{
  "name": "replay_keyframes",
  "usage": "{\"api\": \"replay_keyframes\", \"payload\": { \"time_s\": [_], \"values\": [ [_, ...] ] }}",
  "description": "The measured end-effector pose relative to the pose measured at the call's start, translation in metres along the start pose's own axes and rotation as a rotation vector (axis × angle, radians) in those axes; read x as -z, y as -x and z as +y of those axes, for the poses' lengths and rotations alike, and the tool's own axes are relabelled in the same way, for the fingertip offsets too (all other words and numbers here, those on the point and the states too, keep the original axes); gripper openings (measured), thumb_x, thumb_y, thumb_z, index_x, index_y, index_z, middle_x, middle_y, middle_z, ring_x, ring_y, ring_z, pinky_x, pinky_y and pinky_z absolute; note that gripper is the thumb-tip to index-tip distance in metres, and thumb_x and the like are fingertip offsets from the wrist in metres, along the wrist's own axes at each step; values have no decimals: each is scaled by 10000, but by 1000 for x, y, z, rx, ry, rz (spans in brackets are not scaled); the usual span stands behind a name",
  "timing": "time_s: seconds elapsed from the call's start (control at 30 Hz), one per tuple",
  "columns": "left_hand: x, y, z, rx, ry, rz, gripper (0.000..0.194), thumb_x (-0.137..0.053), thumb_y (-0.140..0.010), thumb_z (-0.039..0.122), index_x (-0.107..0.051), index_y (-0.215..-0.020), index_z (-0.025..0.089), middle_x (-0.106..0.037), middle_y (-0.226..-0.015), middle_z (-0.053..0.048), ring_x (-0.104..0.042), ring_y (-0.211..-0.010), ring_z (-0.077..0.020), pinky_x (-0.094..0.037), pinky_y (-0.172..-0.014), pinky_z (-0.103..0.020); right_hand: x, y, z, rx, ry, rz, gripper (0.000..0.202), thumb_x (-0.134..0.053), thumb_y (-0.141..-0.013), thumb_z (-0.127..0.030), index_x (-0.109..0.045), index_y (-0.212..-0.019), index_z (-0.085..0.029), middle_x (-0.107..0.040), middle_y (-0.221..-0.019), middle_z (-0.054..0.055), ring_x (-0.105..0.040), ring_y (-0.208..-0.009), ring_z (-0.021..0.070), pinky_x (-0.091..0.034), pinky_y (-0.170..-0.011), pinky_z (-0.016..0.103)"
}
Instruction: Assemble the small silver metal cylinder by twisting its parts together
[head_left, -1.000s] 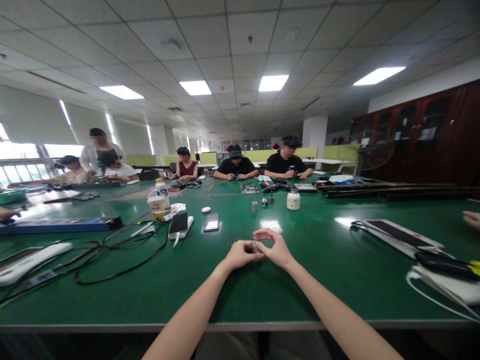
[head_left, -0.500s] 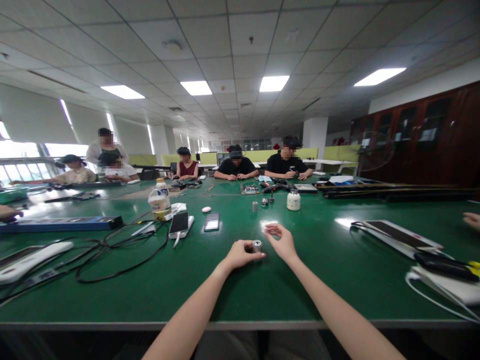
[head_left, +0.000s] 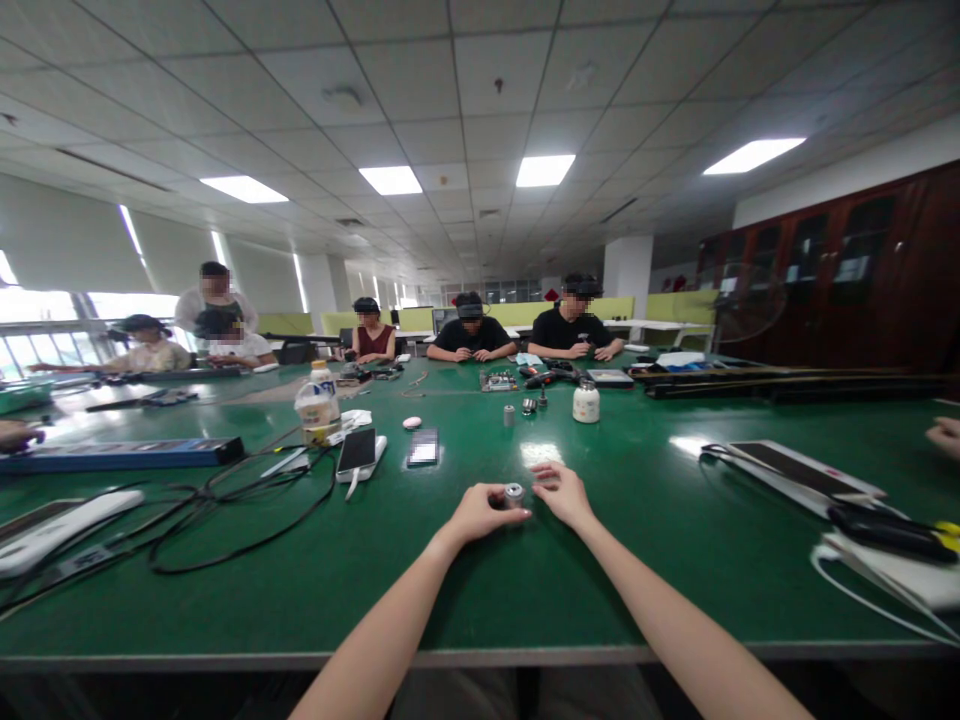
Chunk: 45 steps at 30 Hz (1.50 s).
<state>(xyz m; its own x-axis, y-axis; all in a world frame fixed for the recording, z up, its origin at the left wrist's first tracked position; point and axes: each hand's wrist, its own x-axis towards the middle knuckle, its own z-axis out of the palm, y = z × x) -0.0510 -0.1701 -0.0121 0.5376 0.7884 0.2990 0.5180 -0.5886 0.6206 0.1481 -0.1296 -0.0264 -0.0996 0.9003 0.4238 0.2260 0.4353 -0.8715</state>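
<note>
My left hand (head_left: 481, 512) is wrapped around the left side of a small grey metal cylinder (head_left: 514, 495) on the green table (head_left: 360, 590). Just right of the cylinder, my right hand (head_left: 562, 492) has its fingers curved and apart, with nothing visible in them. Beyond the hands stand another small metal cylinder (head_left: 508, 415) and small metal parts (head_left: 529, 405). A white jar (head_left: 586, 404) is to their right.
At the left lie a phone (head_left: 356, 454) on a white device, looped black cables (head_left: 247, 560) and a blue power strip (head_left: 127, 455). A tablet-like device (head_left: 795, 475) lies at the right. Several people sit around the far side.
My right hand has lowered slightly, with its fingers nearer the cylinder. My left hand stays around the cylinder in nearly the same place.
</note>
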Motion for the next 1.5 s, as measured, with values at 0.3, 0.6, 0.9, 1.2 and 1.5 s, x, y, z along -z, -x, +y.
{"api": "replay_keyframes", "payload": {
  "time_s": [0.3,0.6,0.9,1.2,1.5],
  "values": [
    [1,0,3,24,-15,-12,271,-595,-928,343,-615,-1104,137,-648,-1089,-48,-653,-929,-216,-556,-800,-391,-14,13,-40,271,-119,-93,255,-589,-941,-299,-594,-1154,-159,-634,-1153,70,-646,-969,209,-549,-831,413],
    [0,-1,2,39,-13,-2,275,-597,-927,340,-613,-1110,137,-645,-1096,-47,-652,-931,-220,-559,-795,-388,-19,20,-47,319,-123,-126,213,-592,-940,-296,-618,-1090,-147,-660,-1076,55,-661,-915,191,-558,-803,391],
    [1,0,4,30,-9,-12,274,-595,-928,343,-615,-1107,137,-646,-1096,-48,-651,-937,-221,-555,-804,-394,-17,22,-54,311,-86,-7,196,-636,-903,-291,-619,-1038,-150,-675,-928,27,-668,-799,165,-568,-755,361],
    [1,-1,3,38,-10,-7,275,-597,-927,337,-612,-1117,139,-642,-1112,-51,-648,-949,-223,-554,-811,-398,-19,26,-60,289,-109,28,284,-743,-700,-237,-635,-960,-195,-713,-931,54,-723,-749,193,-593,-736,351],
    [1,0,4,39,-12,-14,276,-596,-926,347,-617,-1103,136,-646,-1097,-47,-649,-945,-225,-551,-813,-399,-18,19,-55,256,-188,125,372,-747,-703,-303,-581,-1020,-203,-692,-880,46,-719,-713,183,-604,-730,341]
  ]
}}
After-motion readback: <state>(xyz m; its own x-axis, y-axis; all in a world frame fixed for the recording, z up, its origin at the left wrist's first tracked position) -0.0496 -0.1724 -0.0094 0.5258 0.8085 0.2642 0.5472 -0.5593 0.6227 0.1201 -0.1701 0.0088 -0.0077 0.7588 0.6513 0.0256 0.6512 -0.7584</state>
